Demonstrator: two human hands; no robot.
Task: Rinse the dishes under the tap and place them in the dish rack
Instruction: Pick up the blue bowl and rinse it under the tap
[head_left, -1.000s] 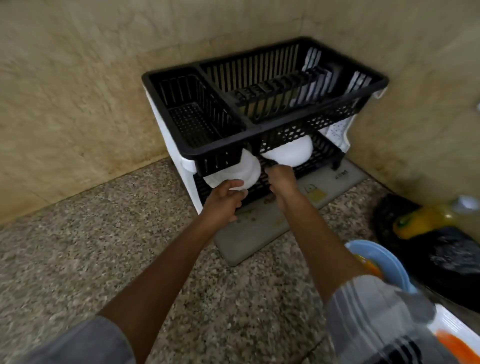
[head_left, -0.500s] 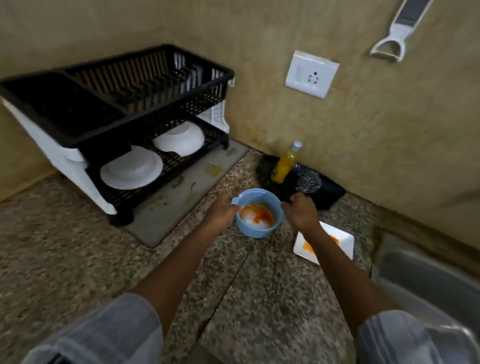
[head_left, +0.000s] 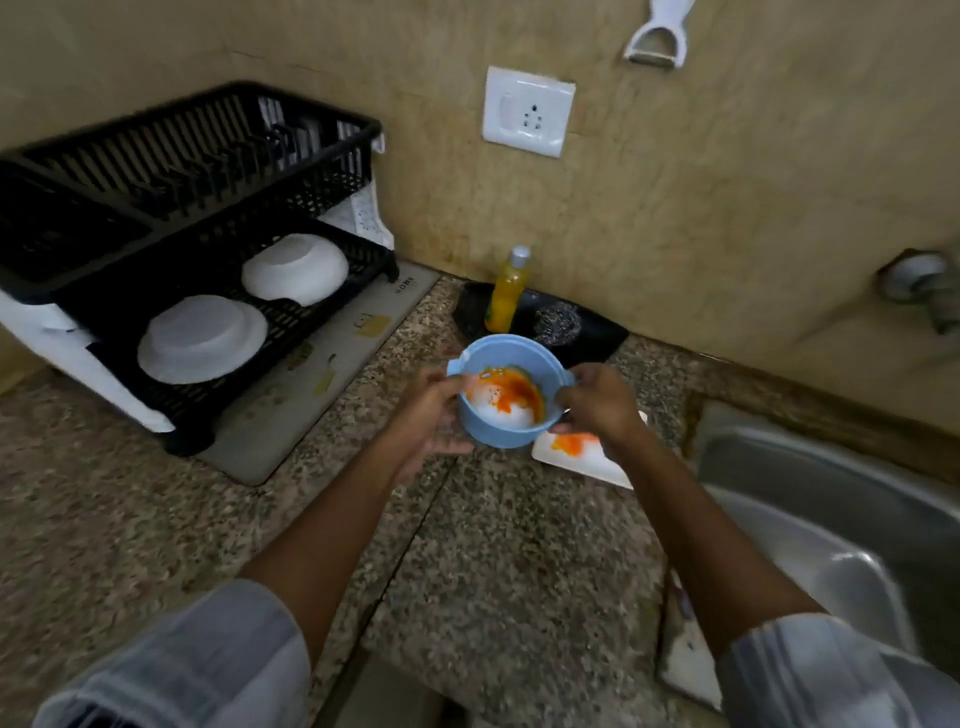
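A light blue bowl (head_left: 506, 387), smeared orange and foamy white inside, is held above the granite counter. My left hand (head_left: 434, 415) grips its left rim and my right hand (head_left: 597, 405) grips its right rim. Under my right hand lies a white rectangular plate (head_left: 576, 452) with an orange stain. The black two-tier dish rack (head_left: 208, 208) stands at the back left. Its lower tier holds two upturned white bowls, one at the front (head_left: 200, 338) and one behind (head_left: 296, 267). The steel sink (head_left: 831, 519) is at the right, with the tap (head_left: 924, 283) on the wall above it.
A yellow soap bottle (head_left: 506, 291) and a steel scrubber (head_left: 558, 323) sit on a black tray by the wall. A grey drain mat (head_left: 311, 374) lies under the rack. A socket (head_left: 527, 111) and a peeler (head_left: 657, 36) hang on the wall.
My hands left the white bowls in the lower rack, went right and took hold of the blue bowl. It has since risen slightly and moved toward the sink side.
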